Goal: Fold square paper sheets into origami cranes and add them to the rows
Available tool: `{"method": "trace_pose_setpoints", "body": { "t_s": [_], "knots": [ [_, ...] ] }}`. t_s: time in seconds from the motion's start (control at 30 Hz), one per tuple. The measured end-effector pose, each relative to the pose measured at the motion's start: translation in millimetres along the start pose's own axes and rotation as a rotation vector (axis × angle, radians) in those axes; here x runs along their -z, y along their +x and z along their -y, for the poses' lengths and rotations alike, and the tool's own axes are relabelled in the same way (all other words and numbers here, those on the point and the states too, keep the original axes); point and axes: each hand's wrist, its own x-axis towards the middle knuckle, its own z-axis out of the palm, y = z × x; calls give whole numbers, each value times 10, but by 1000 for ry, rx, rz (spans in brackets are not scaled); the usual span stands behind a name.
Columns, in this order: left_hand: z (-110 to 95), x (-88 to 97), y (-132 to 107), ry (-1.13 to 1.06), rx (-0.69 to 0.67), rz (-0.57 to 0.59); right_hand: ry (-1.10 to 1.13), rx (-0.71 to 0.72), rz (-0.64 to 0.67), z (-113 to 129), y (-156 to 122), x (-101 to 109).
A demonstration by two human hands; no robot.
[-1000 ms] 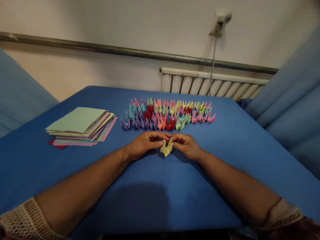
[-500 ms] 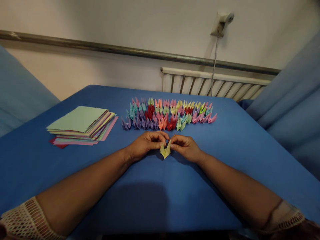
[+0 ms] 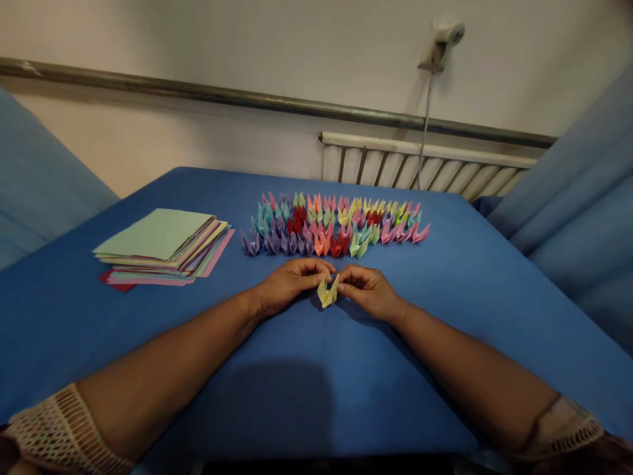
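Observation:
A small pale-yellow origami crane is held between my two hands, its two points standing up in a V. My left hand pinches it from the left with thumb and fingertips. From the other side, the thumb and index finger of my right hand close on the right point. The fingertips partly hide the back of the paper. Just beyond my hands stand rows of folded origami cranes in purple, red, pink, blue, green and yellow.
A stack of coloured paper sheets, pale green on top, lies to the left on the blue-covered table. Behind the table are a white radiator, a metal pipe and a wall socket. Blue curtains hang at both sides.
The yellow crane has tilted and lifted very slightly between my fingers. Both hands stay in nearly the same place.

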Motion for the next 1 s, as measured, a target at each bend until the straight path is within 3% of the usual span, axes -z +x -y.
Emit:
{"method": "trace_pose_setpoints", "body": {
  "t_s": [0.2,0.33,0.5,0.7,0.83,1.0],
  "knots": [
    [44,35,55,0,-13,-181,-325,169,-52,74,23,76],
    [50,45,67,66,15,-202,-409,204,-77,130,-3,113],
    [18,30,52,240,30,-174,-418,94,-180,83,-153,314],
    [-1,51,60,298,41,-145,-214,-93,-520,-155,-56,861],
    [14,79,73,321,42,-144,-196,-86,-543,-301,180,1045],
    [24,88,73,331,48,-146,-199,-79,-519,-446,303,1038]
  ]
}}
